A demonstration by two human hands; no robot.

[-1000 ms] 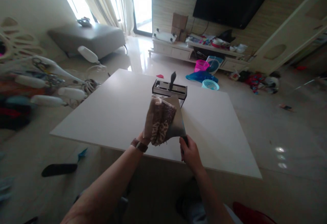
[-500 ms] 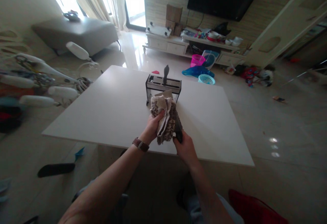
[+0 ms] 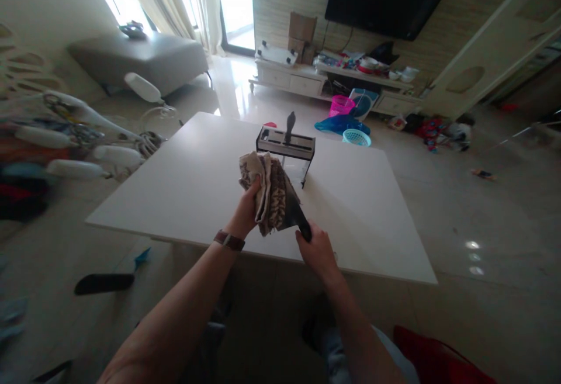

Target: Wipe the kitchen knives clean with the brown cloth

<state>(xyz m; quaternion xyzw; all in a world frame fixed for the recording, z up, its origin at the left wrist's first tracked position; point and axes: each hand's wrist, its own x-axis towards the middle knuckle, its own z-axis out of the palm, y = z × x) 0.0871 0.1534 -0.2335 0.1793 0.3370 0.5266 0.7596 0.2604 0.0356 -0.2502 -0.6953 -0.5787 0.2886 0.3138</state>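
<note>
A folded brown-and-white cloth [image 3: 262,188] is gripped in my left hand [image 3: 246,208], held above the near part of the white table [image 3: 184,179]. My right hand [image 3: 316,249] is closed round the black handle of a broad-bladed knife [image 3: 294,211]. The blade lies against the right side of the cloth, which covers part of it. Just beyond the cloth stands a knife holder [image 3: 284,143] with a black frame and clear sides. One dark handle [image 3: 290,125] sticks up out of its top slot.
Beyond the table, a pink basket [image 3: 342,105], a blue bag [image 3: 339,125] and a light blue basket [image 3: 356,137] are on the floor. A white fan-like frame [image 3: 105,153] stands at the left; a red cloth [image 3: 432,355] lies at lower right.
My left hand and the cloth have moved left, away from my right hand. More of the knife blade now shows between them. The view has shifted slightly.
</note>
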